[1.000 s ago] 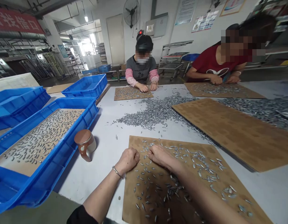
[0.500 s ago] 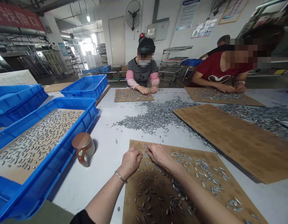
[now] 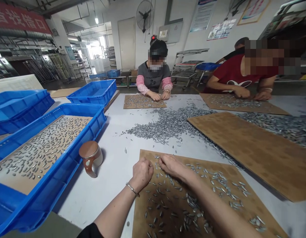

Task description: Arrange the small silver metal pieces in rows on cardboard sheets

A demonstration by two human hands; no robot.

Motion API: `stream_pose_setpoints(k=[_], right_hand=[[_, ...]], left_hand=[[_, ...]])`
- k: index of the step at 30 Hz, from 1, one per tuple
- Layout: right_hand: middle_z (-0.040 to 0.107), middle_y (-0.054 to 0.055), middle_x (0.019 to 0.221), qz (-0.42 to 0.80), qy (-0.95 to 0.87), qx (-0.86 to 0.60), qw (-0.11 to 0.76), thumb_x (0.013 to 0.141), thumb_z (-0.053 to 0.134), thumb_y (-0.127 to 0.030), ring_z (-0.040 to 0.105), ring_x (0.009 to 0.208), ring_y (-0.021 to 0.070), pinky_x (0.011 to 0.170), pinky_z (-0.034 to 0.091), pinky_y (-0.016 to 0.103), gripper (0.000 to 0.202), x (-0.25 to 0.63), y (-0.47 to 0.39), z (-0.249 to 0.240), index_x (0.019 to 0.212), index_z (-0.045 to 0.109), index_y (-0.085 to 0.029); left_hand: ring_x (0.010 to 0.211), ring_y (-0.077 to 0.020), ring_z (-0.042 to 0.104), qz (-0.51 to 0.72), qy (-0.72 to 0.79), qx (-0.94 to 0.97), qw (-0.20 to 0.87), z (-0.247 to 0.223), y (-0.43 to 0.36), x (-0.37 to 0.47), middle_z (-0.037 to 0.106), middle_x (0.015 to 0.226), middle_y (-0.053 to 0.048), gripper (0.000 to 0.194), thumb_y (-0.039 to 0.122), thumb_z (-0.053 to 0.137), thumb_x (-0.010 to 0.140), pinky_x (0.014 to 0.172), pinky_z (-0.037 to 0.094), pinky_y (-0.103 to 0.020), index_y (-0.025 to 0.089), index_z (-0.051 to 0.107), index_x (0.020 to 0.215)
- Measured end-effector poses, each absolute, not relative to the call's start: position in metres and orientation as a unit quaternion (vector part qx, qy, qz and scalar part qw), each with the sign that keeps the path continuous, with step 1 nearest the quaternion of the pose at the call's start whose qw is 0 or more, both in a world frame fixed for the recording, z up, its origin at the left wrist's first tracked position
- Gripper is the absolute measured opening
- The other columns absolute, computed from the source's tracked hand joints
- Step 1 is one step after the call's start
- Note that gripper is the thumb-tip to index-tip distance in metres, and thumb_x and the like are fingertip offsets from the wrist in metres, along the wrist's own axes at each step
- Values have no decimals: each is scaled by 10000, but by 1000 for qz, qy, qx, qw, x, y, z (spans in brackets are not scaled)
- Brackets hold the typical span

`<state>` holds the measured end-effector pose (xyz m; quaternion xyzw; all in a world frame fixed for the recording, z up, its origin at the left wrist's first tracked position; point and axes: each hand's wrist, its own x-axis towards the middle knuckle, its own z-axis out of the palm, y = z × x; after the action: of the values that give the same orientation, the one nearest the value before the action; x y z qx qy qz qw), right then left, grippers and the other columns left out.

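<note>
Small silver leaf-shaped pieces (image 3: 219,180) lie scattered over a brown board (image 3: 143,206) in front of me. At the board's far left corner, my left hand (image 3: 143,172) rests with its fingers curled closed. Just right of it is my right hand (image 3: 171,165), its fingers pinched together low over the board beside a few pieces. A narrow gap separates the two hands. Whatever either hand holds is hidden by the fingers. My right forearm crosses the board and covers part of the pieces.
A large heap of silver pieces (image 3: 163,124) spreads across the white table. Left stand a brown-lidded mug (image 3: 90,153) and a blue crate (image 3: 93,127) holding a board of pieces. Another brown board (image 3: 252,148) lies right. Two co-workers (image 3: 154,77) work opposite at their own boards.
The view has shifted slightly, so the scene sits a little further right. My hands have drawn slightly apart, both still closed. The co-worker in red has moved their hands apart.
</note>
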<state>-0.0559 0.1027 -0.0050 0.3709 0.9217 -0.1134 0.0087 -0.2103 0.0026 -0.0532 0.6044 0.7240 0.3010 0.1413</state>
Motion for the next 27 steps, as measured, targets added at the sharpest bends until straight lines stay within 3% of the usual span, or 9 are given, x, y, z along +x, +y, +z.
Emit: stream_pose_setpoints(k=[6,14,19,27], right_hand=[[676,92,978,-84,935,335,-79,1031,429,-198,595,855,181,751,358,282,198,-66,101,-11,1005,622,-160],[677,67,901,-119,945,302,-47,990,490,-193,571,789,171,696,353,276,229,-80,102,-11,859,678,-185],[710,82,955,-121,913,376,-101,989,484,-206,606,853,185,749,401,272,222,-40,125,-5,965,704,-198],[691,66,956,-177,940,276,-90,931,519,-158,617,899,194,784,400,277,191,-33,110,-30,923,703,-206]], left_hand=[[857,-217,630,394,712,557,163,-55,8,-222,663,876,-67,172,235,556,907,808,463,-322,199,676,788],[723,-175,605,490,706,470,202,-65,14,-240,669,772,-22,251,360,545,920,696,466,-281,173,693,841],[661,-176,587,511,692,463,214,-68,15,-240,611,655,6,275,414,572,908,652,454,-276,189,696,811],[631,-177,584,516,689,454,228,-68,15,-241,601,625,10,281,449,618,889,626,446,-272,192,703,815]])
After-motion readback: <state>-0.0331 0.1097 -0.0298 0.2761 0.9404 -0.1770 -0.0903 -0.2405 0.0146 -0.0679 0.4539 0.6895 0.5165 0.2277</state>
